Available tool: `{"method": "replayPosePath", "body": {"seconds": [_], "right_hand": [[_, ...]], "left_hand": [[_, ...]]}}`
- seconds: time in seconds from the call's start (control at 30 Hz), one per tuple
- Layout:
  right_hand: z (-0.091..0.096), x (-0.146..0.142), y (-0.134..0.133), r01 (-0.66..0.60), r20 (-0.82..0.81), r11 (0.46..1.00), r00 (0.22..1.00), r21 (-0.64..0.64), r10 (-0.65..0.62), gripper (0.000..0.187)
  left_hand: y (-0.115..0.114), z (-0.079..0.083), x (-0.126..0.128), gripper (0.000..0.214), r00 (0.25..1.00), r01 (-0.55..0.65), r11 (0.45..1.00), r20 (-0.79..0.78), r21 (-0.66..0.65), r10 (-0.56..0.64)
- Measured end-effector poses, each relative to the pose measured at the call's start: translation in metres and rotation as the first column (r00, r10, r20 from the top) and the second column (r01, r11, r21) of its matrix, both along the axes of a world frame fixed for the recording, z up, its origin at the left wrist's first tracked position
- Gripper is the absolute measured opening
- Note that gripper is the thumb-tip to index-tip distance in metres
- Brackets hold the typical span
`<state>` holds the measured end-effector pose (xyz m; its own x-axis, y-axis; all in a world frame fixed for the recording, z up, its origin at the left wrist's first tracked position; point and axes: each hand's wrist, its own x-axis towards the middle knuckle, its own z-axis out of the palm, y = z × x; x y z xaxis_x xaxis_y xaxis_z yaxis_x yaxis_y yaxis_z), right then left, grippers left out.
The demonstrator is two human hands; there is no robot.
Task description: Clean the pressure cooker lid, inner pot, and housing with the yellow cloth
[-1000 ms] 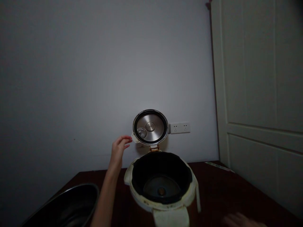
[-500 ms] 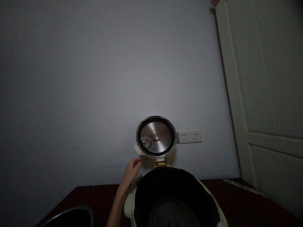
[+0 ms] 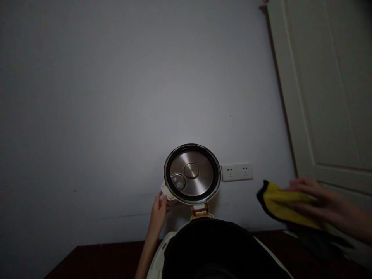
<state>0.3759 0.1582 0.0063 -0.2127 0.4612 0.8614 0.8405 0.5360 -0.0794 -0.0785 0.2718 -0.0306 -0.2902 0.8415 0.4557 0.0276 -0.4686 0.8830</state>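
A white rice cooker (image 3: pixel 162 259) stands open in front of me, its dark inner cavity at the bottom of the view. Its round lid (image 3: pixel 192 173) is raised upright on a hinge, steel inner plate facing me. My left hand (image 3: pixel 159 212) reaches up beside the lid's lower left edge, fingers touching the small white tab there. My right hand (image 3: pixel 316 201) comes in from the right at lid height, fingers wrapped over a yellow cloth (image 3: pixel 279 203) with a dark edge.
A dark wooden table (image 3: pixel 95 259) holds the cooker against a grey wall. A white double socket (image 3: pixel 237 171) sits on the wall right of the lid. A white door (image 3: pixel 328 97) fills the right side.
My left hand dropped from beside the lid, then rose to its lower left tab. My right hand came up from the table edge holding the yellow cloth. The view tilted up and closer.
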Motion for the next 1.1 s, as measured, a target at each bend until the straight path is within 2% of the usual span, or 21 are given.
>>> {"method": "replayPosePath", "body": {"seconds": [0.07, 0.17, 0.23, 0.33, 0.43, 0.57, 0.63, 0.73, 0.83, 0.9, 0.97, 1.1], "right_hand": [[0.045, -0.028, 0.032, -0.061, -0.051, 0.992, 0.996, 0.110, 0.067, 0.030], [0.096, -0.088, 0.069, -0.091, 0.085, 0.986, 0.993, 0.141, 0.079, 0.031], [0.114, -0.129, 0.090, -0.065, 0.201, 0.983, 0.979, 0.172, 0.030, 0.028], [0.126, -0.182, 0.124, 0.001, 0.444, 0.973, 0.890, 0.229, -0.106, 0.022], [0.133, -0.221, 0.160, -0.020, 0.548, 0.947, 0.819, 0.322, -0.169, 0.023], [0.132, -0.251, 0.193, -0.056, 0.587, 0.935, 0.791, 0.350, -0.173, 0.019], [0.122, -0.260, 0.201, -0.069, 0.563, 0.944, 0.816, 0.323, -0.133, 0.019], [0.098, -0.270, 0.202, -0.133, 0.509, 0.956, 0.860, 0.262, -0.020, 0.020], [0.075, -0.277, 0.197, -0.273, 0.552, 0.944, 0.824, 0.186, 0.129, 0.024], [0.068, -0.279, 0.198, -0.336, 0.596, 0.930, 0.781, 0.149, 0.187, 0.022], [0.072, -0.277, 0.202, -0.336, 0.589, 0.931, 0.784, 0.139, 0.195, 0.024], [0.094, -0.269, 0.216, -0.250, 0.412, 0.954, 0.897, 0.167, 0.163, 0.029]], "left_hand": [[0.002, -0.004, 0.003, 0.071, 0.999, 0.012, 1.000, 0.033, 0.026, -0.013], [0.005, -0.008, 0.006, 0.076, 0.998, 0.032, 0.998, 0.043, 0.046, -0.034], [0.007, -0.009, 0.007, 0.080, 0.998, 0.051, 0.998, 0.041, 0.047, -0.053], [0.013, -0.011, 0.007, 0.085, 0.997, 0.061, 0.997, 0.053, 0.038, -0.063], [0.020, -0.014, 0.007, 0.092, 0.992, 0.088, 0.996, 0.084, 0.026, -0.090], [0.026, -0.018, 0.009, 0.092, 0.984, 0.102, 0.995, 0.141, 0.024, -0.104], [0.027, -0.019, 0.010, 0.088, 0.981, 0.103, 0.994, 0.160, 0.036, -0.108], [0.027, -0.022, 0.010, 0.078, 0.976, 0.120, 0.990, 0.177, 0.069, -0.130], [0.027, -0.022, 0.012, 0.075, 0.967, 0.142, 0.986, 0.202, 0.083, -0.156], [0.026, -0.021, 0.015, 0.077, 0.957, 0.157, 0.985, 0.235, 0.077, -0.171], [0.023, -0.019, 0.017, 0.079, 0.946, 0.172, 0.983, 0.268, 0.070, -0.185], [0.020, -0.017, 0.021, 0.080, 0.935, 0.190, 0.980, 0.293, 0.057, -0.198]]}}
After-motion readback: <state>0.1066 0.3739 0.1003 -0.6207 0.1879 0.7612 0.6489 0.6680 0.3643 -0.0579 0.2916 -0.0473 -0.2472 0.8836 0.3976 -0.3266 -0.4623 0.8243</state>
